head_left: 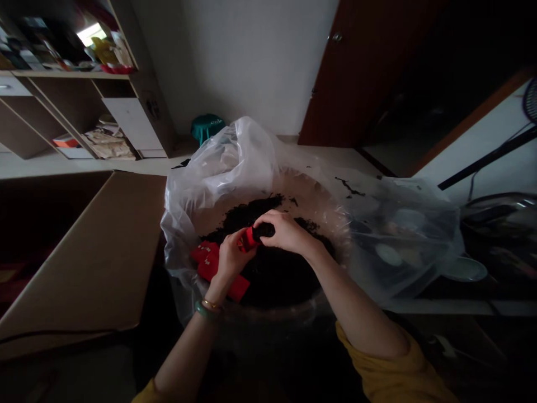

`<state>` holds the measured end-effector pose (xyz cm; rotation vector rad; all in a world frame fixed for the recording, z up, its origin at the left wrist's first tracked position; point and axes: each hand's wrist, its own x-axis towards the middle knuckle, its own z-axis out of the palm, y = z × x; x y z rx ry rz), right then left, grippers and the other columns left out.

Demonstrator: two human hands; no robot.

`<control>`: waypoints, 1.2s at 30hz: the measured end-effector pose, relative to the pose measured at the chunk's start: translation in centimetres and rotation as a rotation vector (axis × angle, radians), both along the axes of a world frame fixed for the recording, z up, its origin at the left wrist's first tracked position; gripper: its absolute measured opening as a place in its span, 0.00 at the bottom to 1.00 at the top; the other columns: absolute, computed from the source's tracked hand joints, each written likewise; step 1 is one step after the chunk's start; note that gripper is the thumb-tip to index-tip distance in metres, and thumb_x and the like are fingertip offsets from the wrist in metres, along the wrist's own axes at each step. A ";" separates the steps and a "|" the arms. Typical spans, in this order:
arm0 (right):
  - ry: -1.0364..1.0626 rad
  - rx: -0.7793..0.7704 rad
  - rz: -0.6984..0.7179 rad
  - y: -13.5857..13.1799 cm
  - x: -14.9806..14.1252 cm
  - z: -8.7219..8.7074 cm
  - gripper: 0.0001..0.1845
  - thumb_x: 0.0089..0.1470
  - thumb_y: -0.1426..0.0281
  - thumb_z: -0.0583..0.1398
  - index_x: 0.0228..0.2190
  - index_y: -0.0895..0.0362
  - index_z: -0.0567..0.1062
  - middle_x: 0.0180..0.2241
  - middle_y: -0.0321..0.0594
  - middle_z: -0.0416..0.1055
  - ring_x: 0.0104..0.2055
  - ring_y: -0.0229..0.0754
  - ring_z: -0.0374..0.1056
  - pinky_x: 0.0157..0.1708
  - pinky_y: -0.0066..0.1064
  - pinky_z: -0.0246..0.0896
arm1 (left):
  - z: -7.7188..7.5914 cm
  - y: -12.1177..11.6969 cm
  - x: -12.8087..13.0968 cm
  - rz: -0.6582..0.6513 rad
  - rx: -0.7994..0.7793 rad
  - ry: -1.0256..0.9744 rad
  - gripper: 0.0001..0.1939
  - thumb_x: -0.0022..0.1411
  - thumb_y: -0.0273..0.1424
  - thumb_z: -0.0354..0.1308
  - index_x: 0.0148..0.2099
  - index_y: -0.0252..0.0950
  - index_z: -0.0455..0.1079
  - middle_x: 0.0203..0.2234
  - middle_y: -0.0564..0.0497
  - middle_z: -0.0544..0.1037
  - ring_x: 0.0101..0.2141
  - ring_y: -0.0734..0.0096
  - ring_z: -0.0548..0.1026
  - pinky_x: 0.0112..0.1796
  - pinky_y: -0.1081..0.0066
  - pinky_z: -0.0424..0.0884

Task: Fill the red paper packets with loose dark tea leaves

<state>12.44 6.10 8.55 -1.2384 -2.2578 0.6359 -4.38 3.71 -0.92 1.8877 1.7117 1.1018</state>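
My left hand (231, 254) is closed around a small red packet (249, 239), its mouth turned toward my right. Fingers bent, my right hand (286, 230) grips a clump of dark, dry-looking shreds (264, 229) right at that mouth. Whether part of the clump sits inside the packet I cannot tell. Both hands are above a wide round container lined with clear plastic (184, 207). Loose dark shreds (281, 280) cover much of its bottom. Several more red packets (210, 260) with pale print lie at its left side, partly hidden by my left wrist.
An open cardboard box (96, 246) stands at the left. On the right, a clear plastic bag (403, 235) lies with pale round things under it. Behind are a shelf unit (130, 117), a green object (207, 127) and a brown door (361, 73).
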 end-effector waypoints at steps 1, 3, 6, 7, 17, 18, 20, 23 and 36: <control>-0.035 0.000 0.001 0.0 0.0 0.0 0.15 0.42 0.79 0.64 0.35 0.55 0.78 0.36 0.38 0.71 0.39 0.40 0.68 0.44 0.33 0.60 | -0.1 0.0 0.0 -0.004 0.007 -0.003 0.26 0.44 0.28 0.67 0.49 0.38 0.73 0.37 0.49 0.80 0.37 0.64 0.76 0.40 0.66 0.73; -0.125 -0.008 -0.005 -0.1 -0.2 0.2 0.13 0.44 0.78 0.64 0.34 0.55 0.79 0.35 0.39 0.71 0.38 0.40 0.68 0.43 0.32 0.61 | -0.4 0.0 0.1 -0.019 0.011 -0.018 0.26 0.44 0.27 0.66 0.49 0.38 0.73 0.37 0.50 0.79 0.38 0.64 0.76 0.40 0.66 0.73; -0.263 -0.018 -0.027 -0.3 -0.7 0.4 0.12 0.45 0.78 0.64 0.35 0.55 0.79 0.36 0.40 0.70 0.37 0.40 0.68 0.40 0.30 0.61 | -0.7 0.0 0.4 -0.034 -0.003 -0.032 0.26 0.44 0.27 0.66 0.49 0.38 0.72 0.38 0.49 0.79 0.38 0.64 0.76 0.38 0.67 0.74; -0.292 -0.017 -0.034 -0.3 -0.9 0.5 0.12 0.46 0.78 0.64 0.35 0.55 0.79 0.36 0.41 0.70 0.37 0.40 0.68 0.40 0.29 0.61 | -0.8 0.0 0.5 -0.030 -0.011 -0.034 0.26 0.44 0.27 0.66 0.50 0.37 0.72 0.37 0.48 0.79 0.37 0.64 0.76 0.38 0.67 0.75; -0.147 0.023 -0.105 -0.5 -1.0 -0.4 0.19 0.43 0.80 0.65 0.40 0.60 0.75 0.41 0.43 0.70 0.41 0.40 0.68 0.44 0.31 0.62 | -1.2 0.2 0.5 -0.001 -0.035 -0.062 0.27 0.44 0.28 0.67 0.50 0.36 0.72 0.37 0.48 0.79 0.36 0.63 0.76 0.38 0.65 0.75; -0.159 0.020 -0.087 -0.5 -1.0 -0.4 0.15 0.44 0.80 0.64 0.38 0.59 0.76 0.40 0.43 0.71 0.41 0.40 0.68 0.44 0.31 0.62 | -1.2 0.3 0.6 0.001 -0.032 -0.059 0.27 0.44 0.28 0.67 0.50 0.36 0.72 0.37 0.48 0.79 0.37 0.63 0.76 0.38 0.65 0.75; -0.224 0.019 -0.037 -0.6 -0.9 -0.4 0.11 0.46 0.81 0.62 0.34 0.59 0.78 0.37 0.43 0.73 0.41 0.42 0.69 0.45 0.32 0.62 | -1.3 0.2 0.6 -0.003 -0.024 -0.052 0.26 0.44 0.28 0.67 0.50 0.37 0.72 0.38 0.48 0.79 0.37 0.63 0.76 0.38 0.64 0.75; -0.363 0.018 0.008 -0.7 -1.0 -0.4 0.10 0.48 0.82 0.60 0.30 0.57 0.79 0.34 0.42 0.74 0.41 0.44 0.68 0.45 0.34 0.62 | -1.4 0.1 0.9 -0.029 -0.012 -0.038 0.26 0.45 0.27 0.66 0.50 0.37 0.72 0.39 0.48 0.79 0.38 0.62 0.75 0.39 0.64 0.75; -0.047 -0.005 -0.092 -1.3 -1.8 -2.3 0.20 0.51 0.81 0.57 0.47 0.56 0.71 0.41 0.41 0.73 0.45 0.40 0.69 0.49 0.36 0.60 | -1.8 0.1 1.0 -0.020 -0.018 -0.067 0.29 0.45 0.27 0.65 0.53 0.38 0.69 0.38 0.49 0.79 0.35 0.66 0.76 0.38 0.67 0.74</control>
